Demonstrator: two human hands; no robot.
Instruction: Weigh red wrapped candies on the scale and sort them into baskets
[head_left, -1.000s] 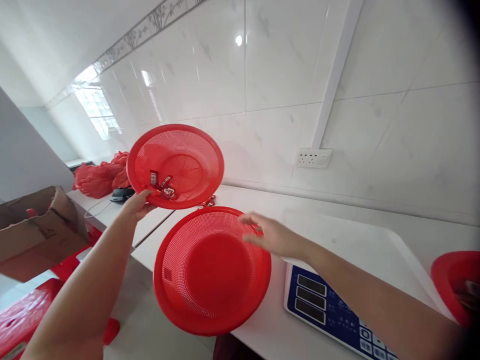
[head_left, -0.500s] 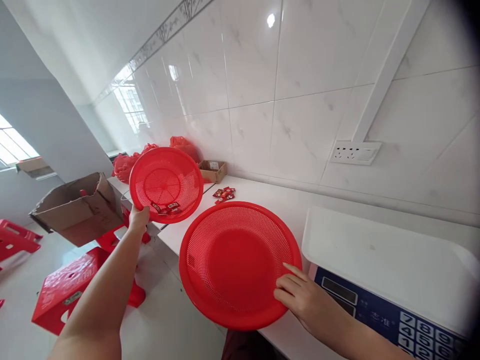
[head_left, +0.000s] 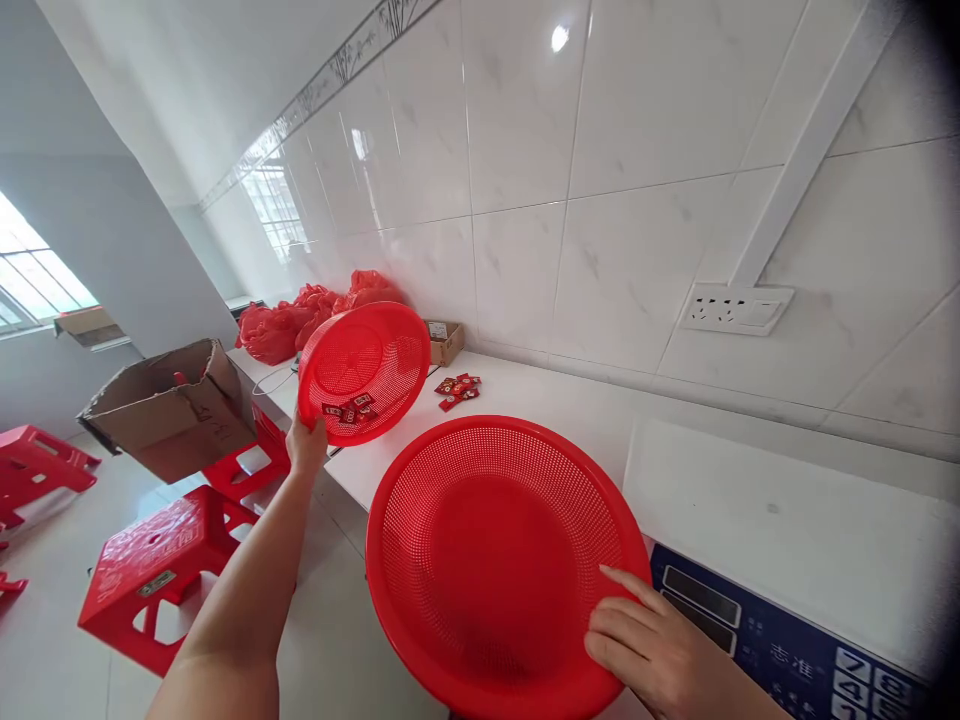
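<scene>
One white-and-blue electronic scale [head_left: 795, 540] stands beside my right hand [head_left: 652, 645], which grips one round red plastic basket [head_left: 495, 550] at the white table's [head_left: 555, 393] edge; my left hand [head_left: 307, 442] grips a second, tilted red plastic basket [head_left: 352, 365].

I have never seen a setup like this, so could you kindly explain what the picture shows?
There is no machine: a camera worn on a person's head looks forward and down at their two bare hands. The left hand holds a tilted red basket with a few small packets inside. The right hand curls over the rim of a second basket. On the white table lie loose packets and a scale; red bags sit farther back.
</scene>
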